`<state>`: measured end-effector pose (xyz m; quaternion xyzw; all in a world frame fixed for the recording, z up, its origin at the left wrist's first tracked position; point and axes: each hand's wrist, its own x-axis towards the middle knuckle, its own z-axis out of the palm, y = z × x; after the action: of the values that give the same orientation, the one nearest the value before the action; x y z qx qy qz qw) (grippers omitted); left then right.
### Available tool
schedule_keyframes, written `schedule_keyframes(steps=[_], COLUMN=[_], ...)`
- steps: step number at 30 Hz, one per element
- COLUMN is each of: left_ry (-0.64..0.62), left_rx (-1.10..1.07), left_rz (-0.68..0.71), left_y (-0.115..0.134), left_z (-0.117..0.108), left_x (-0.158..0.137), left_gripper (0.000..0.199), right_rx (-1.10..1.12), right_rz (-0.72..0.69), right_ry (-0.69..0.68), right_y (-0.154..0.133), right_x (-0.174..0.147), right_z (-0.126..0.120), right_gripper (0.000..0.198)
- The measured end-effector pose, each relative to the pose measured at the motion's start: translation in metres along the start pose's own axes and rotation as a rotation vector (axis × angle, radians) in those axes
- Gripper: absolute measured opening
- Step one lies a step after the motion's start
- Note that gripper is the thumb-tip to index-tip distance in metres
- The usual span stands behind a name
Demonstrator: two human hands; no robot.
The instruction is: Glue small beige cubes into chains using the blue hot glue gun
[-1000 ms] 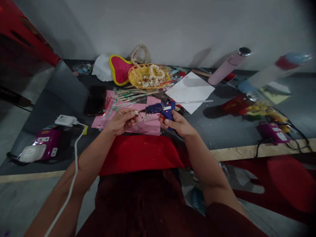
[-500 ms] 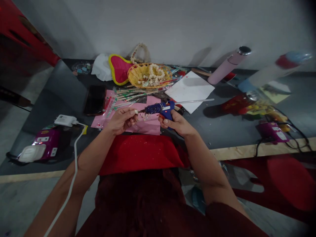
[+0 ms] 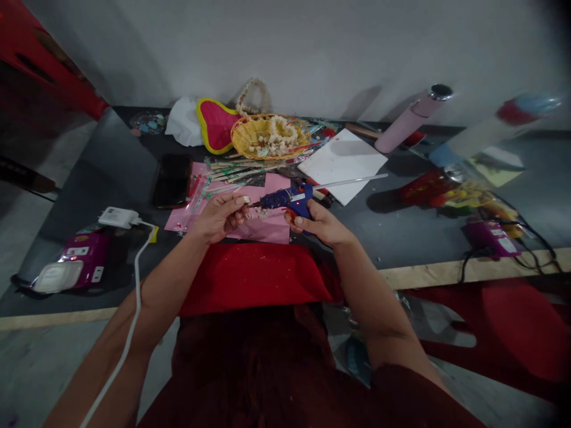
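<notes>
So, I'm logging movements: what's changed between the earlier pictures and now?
The hot glue gun has tilted slightly, nozzle lower, far end of the glue stick higher. Nothing was let go: the right hand still holds it, the left hand a small pale piece.

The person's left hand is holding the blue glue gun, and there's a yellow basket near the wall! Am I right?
Not quite: the head view shows the right hand holding the blue glue gun. The yellow basket is near the wall.
</notes>
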<state>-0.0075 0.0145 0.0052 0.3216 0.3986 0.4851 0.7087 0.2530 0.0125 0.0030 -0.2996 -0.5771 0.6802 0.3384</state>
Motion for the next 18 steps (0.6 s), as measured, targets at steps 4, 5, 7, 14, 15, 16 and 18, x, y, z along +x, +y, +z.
schedule_keyframes(steps=[4, 5, 7, 14, 15, 16, 18], left_ry=[-0.006, -0.011, -0.023, -0.046, -0.045, -0.045, -0.043], left_rx=[-0.032, -0.040, -0.056, -0.079, -0.083, -0.088, -0.097], left_rz=[0.043, 0.052, 0.068, 0.073, 0.078, 0.082, 0.090], left_y=[0.001, 0.001, 0.000, -0.002, -0.002, -0.002, -0.001], left_z=[0.000, 0.000, 0.000, -0.002, -0.002, -0.003, -0.004], left_x=[0.001, 0.001, 0.001, 0.002, 0.002, 0.002, 0.003], left_gripper=[0.025, 0.023, 0.021, 0.023, 0.024, 0.024, 0.025], right_rx=[-0.027, -0.044, -0.079, -0.224, -0.305, -0.427, -0.778], right_rz=[-0.013, -0.012, 0.017, 0.235, 0.290, 0.353, 0.478], right_ry=[0.074, 0.131, 0.300, 0.868, 0.902, 0.922, 0.925], right_y=[-0.011, -0.017, -0.029, -0.046, -0.045, -0.043, -0.042], right_x=[-0.004, -0.005, -0.006, 0.006, 0.008, 0.009, 0.010], right_z=[-0.006, -0.011, -0.027, -0.118, -0.128, -0.137, -0.146], right_gripper=[0.036, 0.039, 0.043, 0.039, 0.038, 0.038, 0.038])
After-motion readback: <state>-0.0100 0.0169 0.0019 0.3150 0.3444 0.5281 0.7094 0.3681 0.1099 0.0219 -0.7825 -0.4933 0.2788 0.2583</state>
